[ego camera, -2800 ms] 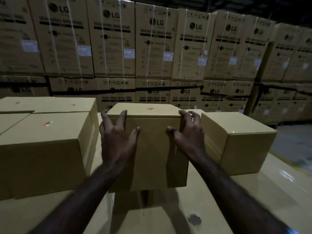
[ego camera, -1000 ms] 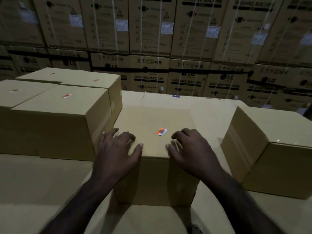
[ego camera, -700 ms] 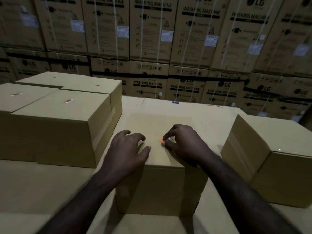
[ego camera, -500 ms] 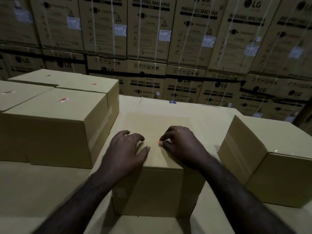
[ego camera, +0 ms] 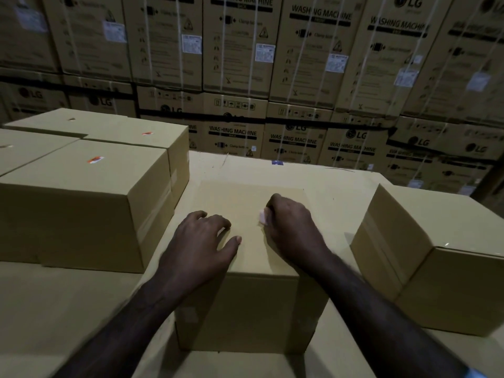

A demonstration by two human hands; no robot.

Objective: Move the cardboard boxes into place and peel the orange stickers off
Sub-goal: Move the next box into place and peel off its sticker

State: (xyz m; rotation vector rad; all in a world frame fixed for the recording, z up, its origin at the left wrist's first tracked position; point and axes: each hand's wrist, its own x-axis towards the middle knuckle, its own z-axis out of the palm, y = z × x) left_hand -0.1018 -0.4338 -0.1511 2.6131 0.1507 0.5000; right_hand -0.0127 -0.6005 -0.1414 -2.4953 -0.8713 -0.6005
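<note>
A plain cardboard box (ego camera: 246, 309) stands in front of me on a flat cardboard surface. My left hand (ego camera: 200, 246) lies spread on the box top near its front edge. My right hand (ego camera: 290, 227) is curled over the top, its fingers pinching the sticker (ego camera: 263, 216), whose pale underside shows lifted off the cardboard. To the left a stack of boxes (ego camera: 81, 203) sits close beside this one, and two of them carry an orange sticker, the near orange sticker (ego camera: 95, 159) and the far orange sticker (ego camera: 146, 133). A box (ego camera: 436, 257) stands apart at the right.
A wall of large strapped washing machine cartons (ego camera: 272, 77) rises behind the work surface (ego camera: 327, 181). A narrow gap separates the middle box from the left stack, a wider one from the right box. A small blue scrap (ego camera: 277, 162) lies at the surface's far edge.
My right hand moved onto the orange sticker, pinched it and lifted it, so its pale back shows now. My left hand stayed pressed on the box top.
</note>
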